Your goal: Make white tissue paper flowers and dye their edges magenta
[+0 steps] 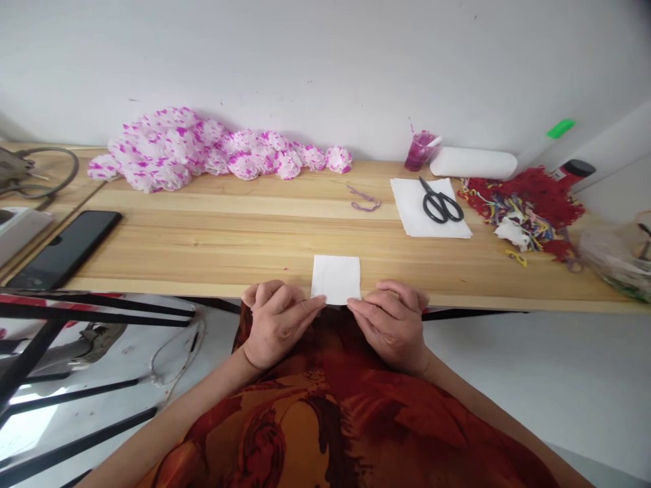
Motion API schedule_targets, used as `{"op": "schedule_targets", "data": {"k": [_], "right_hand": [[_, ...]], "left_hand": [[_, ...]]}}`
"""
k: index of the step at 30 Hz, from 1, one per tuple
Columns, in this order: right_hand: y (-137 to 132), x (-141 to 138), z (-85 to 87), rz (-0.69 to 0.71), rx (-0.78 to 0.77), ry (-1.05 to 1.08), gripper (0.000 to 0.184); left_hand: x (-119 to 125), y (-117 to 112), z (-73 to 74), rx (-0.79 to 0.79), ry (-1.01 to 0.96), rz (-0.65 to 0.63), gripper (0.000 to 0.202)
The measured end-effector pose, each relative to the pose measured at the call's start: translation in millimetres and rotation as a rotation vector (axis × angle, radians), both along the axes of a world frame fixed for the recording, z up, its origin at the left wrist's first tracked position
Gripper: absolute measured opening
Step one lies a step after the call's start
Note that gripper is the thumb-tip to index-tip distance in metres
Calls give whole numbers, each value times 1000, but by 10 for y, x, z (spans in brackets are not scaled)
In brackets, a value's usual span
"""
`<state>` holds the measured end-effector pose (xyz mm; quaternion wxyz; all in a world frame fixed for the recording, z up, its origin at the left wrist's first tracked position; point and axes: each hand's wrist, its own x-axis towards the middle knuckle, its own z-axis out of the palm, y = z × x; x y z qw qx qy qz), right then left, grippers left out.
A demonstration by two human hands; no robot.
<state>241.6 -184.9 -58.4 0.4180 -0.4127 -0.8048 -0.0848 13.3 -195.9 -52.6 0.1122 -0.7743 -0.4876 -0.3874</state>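
Note:
A small white square of folded paper (336, 277) lies at the near edge of the wooden table (213, 237). My left hand (277, 322) pinches its near left corner with fingers curled. On the other side, my right hand (391, 322) pinches the near right corner the same way. Both hands rest just off the table edge, over my red and orange patterned clothing.
Several pink-and-white paper flowers (203, 149) line the wall. Black scissors (440, 203) lie on a stack of white paper (411, 224). A pink cup (420, 150), a white roll (472, 163), red scraps with coloured ties (523, 200) and a phone (66, 247) are also there.

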Motion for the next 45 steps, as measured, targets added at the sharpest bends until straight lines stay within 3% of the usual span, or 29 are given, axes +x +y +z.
{"op": "schedule_targets", "data": {"k": [10,28,37,42,45], "right_hand": [[-29,-1,25,18,-41,-44,12],[-21,-29,60,-16,-59,-40,13],[-30,-39,65,-78,-83,-59,19],[-27,-34,71,-98,-107,-40,19],[-24,-30,69,-57,-109,-14,14]], "left_hand": [[-17,-23,3,-45,31,-53,10],[-30,-18,-35,-57,77,13,2],[-35,-23,-19,-102,92,6,10],[-56,-26,-55,-72,98,9,2],[-53,-28,-73,-64,77,-11,13]]}}
